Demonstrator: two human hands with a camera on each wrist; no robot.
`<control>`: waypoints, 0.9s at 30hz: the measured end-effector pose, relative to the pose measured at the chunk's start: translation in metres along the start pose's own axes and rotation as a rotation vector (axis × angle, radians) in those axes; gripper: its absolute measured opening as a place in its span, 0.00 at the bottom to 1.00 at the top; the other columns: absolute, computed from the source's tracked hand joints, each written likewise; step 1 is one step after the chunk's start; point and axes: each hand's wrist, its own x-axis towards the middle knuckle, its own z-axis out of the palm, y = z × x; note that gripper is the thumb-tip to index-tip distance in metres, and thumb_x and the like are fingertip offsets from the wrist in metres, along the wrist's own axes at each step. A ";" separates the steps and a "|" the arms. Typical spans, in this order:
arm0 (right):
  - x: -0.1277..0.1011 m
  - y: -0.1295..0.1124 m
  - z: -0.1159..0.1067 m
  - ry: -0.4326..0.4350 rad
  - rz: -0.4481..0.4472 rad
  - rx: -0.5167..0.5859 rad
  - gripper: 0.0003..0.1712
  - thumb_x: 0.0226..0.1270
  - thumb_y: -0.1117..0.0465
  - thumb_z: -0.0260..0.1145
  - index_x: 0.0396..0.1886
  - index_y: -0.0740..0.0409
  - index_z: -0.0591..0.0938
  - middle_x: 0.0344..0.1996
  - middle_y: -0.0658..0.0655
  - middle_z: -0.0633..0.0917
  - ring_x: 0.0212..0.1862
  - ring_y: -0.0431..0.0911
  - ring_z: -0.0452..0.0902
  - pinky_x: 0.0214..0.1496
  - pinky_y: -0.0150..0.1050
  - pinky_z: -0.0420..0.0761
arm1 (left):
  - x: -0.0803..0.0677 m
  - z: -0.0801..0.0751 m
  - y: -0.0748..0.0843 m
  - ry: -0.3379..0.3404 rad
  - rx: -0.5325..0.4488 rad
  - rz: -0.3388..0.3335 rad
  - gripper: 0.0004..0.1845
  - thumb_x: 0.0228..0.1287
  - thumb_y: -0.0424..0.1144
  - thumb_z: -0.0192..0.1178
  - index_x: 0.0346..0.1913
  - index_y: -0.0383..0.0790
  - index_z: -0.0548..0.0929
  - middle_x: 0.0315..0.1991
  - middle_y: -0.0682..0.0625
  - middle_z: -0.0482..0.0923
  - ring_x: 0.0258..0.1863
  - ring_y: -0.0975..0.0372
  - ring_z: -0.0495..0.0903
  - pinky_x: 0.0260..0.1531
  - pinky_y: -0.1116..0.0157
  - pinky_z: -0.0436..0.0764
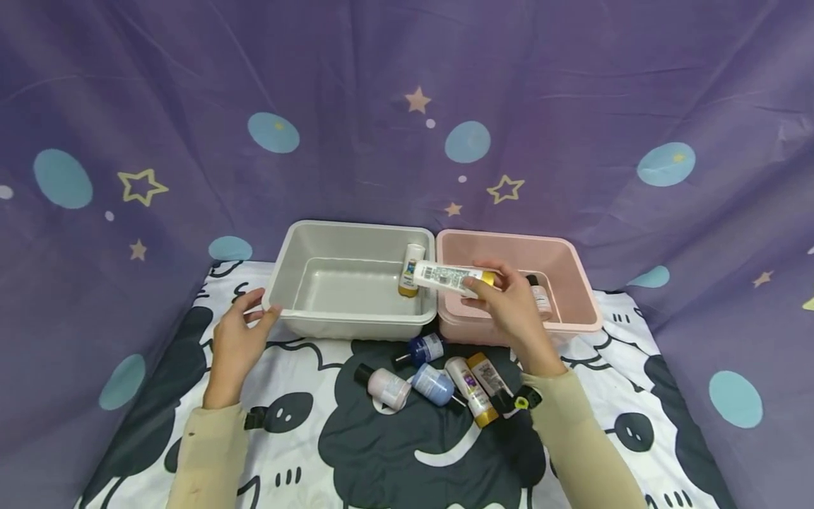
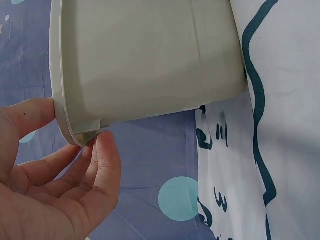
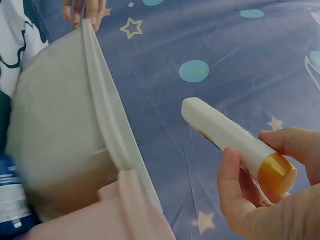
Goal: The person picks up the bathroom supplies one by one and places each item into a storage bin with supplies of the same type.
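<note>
Standing side by side at the far edge of the worktop (image 1: 191,466) are a grey bin (image 1: 350,322) and a pink bin (image 1: 572,318). The left hand (image 1: 238,343) pinches the grey bin's near-left corner. The right hand (image 1: 509,300) grips a white tube (image 1: 445,276) near its gold cap, above the pink bin's left rim; it looks light, smooth, a little slippery. Small bottles (image 1: 432,378) lie near the bins' front.

A pink bin (image 1: 575,272) stands just right of its grey neighbour, with a pale pink bottle (image 1: 540,297) inside. On the sheep-print cloth (image 1: 636,396) lie a dark blue bottle (image 1: 422,349), a pink bottle (image 1: 384,385), a light blue bottle (image 1: 434,384) and two gold-capped tubes (image 1: 478,385). A purple starry backdrop (image 1: 572,106) hangs behind.
</note>
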 end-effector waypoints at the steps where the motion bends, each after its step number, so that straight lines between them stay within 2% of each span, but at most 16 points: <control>1: 0.008 -0.003 0.006 -0.007 0.005 0.003 0.21 0.66 0.73 0.67 0.58 0.69 0.74 0.46 0.63 0.80 0.43 0.50 0.83 0.44 0.45 0.86 | 0.000 0.000 0.000 0.000 0.000 -0.003 0.29 0.71 0.47 0.61 0.70 0.38 0.73 0.63 0.40 0.76 0.55 0.49 0.80 0.38 0.65 0.75; 6: 0.049 -0.012 0.033 -0.046 0.022 0.022 0.18 0.67 0.72 0.67 0.55 0.66 0.75 0.43 0.60 0.80 0.42 0.48 0.82 0.42 0.42 0.86 | 0.000 -0.001 0.000 -0.003 -0.007 -0.005 0.29 0.71 0.47 0.62 0.70 0.38 0.73 0.63 0.40 0.77 0.54 0.50 0.80 0.36 0.68 0.74; 11: 0.084 -0.011 0.061 -0.089 0.031 0.021 0.20 0.66 0.72 0.67 0.56 0.70 0.74 0.41 0.60 0.79 0.42 0.48 0.81 0.42 0.43 0.86 | 0.000 -0.002 -0.001 -0.003 -0.020 -0.002 0.29 0.70 0.48 0.63 0.69 0.39 0.74 0.62 0.40 0.77 0.54 0.50 0.81 0.34 0.71 0.73; 16: 0.114 0.003 0.084 -0.094 0.103 0.025 0.24 0.67 0.70 0.67 0.60 0.72 0.71 0.45 0.62 0.80 0.39 0.50 0.83 0.42 0.42 0.86 | -0.001 -0.002 -0.001 -0.002 -0.020 -0.004 0.29 0.70 0.48 0.63 0.69 0.39 0.74 0.62 0.40 0.77 0.54 0.50 0.81 0.37 0.66 0.74; 21: 0.133 0.016 0.094 -0.080 0.191 -0.015 0.24 0.67 0.69 0.68 0.60 0.70 0.71 0.41 0.61 0.81 0.29 0.49 0.83 0.37 0.38 0.86 | 0.000 0.001 0.000 -0.013 -0.028 -0.003 0.30 0.70 0.49 0.62 0.70 0.39 0.73 0.62 0.41 0.77 0.55 0.50 0.81 0.40 0.62 0.75; 24: 0.139 0.025 0.096 -0.074 0.217 -0.047 0.20 0.67 0.70 0.68 0.55 0.67 0.73 0.37 0.59 0.80 0.26 0.47 0.81 0.35 0.36 0.85 | 0.000 0.002 0.001 -0.024 -0.035 -0.002 0.29 0.70 0.48 0.63 0.70 0.39 0.73 0.63 0.41 0.77 0.55 0.50 0.81 0.40 0.62 0.75; 27: 0.143 0.031 0.096 -0.078 0.235 -0.082 0.14 0.67 0.69 0.66 0.49 0.64 0.74 0.34 0.59 0.80 0.27 0.47 0.80 0.34 0.36 0.85 | 0.000 0.003 0.002 -0.028 -0.037 -0.003 0.29 0.70 0.47 0.63 0.70 0.39 0.73 0.63 0.40 0.77 0.55 0.49 0.80 0.40 0.63 0.75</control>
